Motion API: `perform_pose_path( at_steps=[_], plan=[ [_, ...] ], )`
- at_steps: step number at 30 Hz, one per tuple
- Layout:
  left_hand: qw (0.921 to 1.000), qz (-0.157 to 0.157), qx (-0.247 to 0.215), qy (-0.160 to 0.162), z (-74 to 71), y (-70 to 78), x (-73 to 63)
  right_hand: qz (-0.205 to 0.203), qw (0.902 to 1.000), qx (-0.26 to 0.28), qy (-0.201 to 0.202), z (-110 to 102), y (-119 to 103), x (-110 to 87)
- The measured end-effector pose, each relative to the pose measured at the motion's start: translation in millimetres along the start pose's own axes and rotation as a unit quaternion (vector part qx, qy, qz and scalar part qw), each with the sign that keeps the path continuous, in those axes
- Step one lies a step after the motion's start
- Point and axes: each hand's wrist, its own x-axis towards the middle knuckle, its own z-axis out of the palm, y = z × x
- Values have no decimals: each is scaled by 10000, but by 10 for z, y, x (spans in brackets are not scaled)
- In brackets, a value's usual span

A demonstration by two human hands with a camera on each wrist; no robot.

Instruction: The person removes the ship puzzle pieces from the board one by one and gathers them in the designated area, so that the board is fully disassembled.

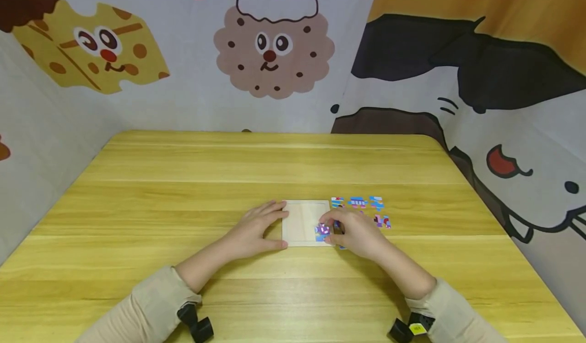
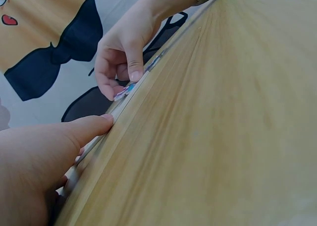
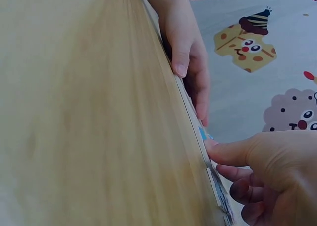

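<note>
A shallow wooden puzzle tray (image 1: 299, 223) lies flat on the table. My left hand (image 1: 256, 228) rests at its left edge, thumb at the near corner and fingertips at the far one. Over the tray's right side, my right hand (image 1: 357, 232) pinches a colourful jigsaw puzzle piece (image 1: 322, 231) between thumb and fingers, at the near right corner. From the left wrist view, that piece (image 2: 130, 88) looks slightly tilted above the tray edge. Whether it touches the tray bottom is hard to tell. More puzzle pieces (image 1: 358, 202) lie right of the tray, some hidden under my right hand.
The wooden table (image 1: 293, 292) extends around the tray on all sides. A cloth with cartoon prints (image 1: 274, 53) hangs behind its far edge and along the sides. Both wrists carry black camera mounts (image 1: 196, 323).
</note>
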Motion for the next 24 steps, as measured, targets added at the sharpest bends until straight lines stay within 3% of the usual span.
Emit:
perform_pose_path(
  at_steps=[16, 24],
  plan=[
    [10000, 69, 26, -27, -11, 3, -7, 44, 9994, 239, 239, 27, -7, -43],
    [10000, 48, 18, -25, -8, -3, -8, -38, 9939, 1049, 323, 20, 30, -41]
  ],
)
